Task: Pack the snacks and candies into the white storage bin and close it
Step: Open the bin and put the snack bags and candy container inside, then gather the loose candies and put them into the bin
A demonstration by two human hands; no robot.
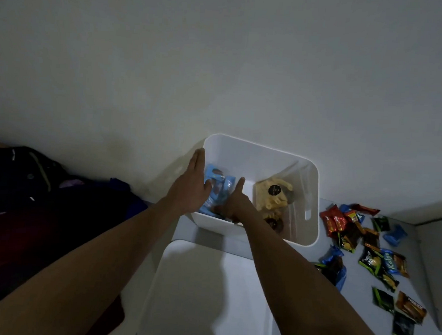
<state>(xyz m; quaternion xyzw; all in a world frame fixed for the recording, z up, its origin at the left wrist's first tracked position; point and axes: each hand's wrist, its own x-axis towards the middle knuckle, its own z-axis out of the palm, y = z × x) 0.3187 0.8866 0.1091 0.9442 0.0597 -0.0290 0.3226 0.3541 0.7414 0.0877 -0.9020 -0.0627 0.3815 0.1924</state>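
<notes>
The white storage bin (pixel 302 224) stands open against the wall. Inside it, a light blue snack packet (pixel 220 186) leans at the left and a clear bag of yellow snacks (pixel 271 193) lies at the right. My left hand (pixel 191 183) is over the bin's left rim with straight fingers, its thumb against the blue packet. My right hand (pixel 234 202) reaches into the bin beside that packet, thumb pointing up; its fingers are hidden. The bin's white lid (pixel 194 290) lies flat in front of the bin. Several loose snack and candy packets (pixel 365 251) lie on the surface to the right.
A pale wall (pixel 221 63) rises right behind the bin. Dark clothing or bags (pixel 32 194) are piled at the left. A grey raised edge (pixel 436 271) borders the surface at the far right.
</notes>
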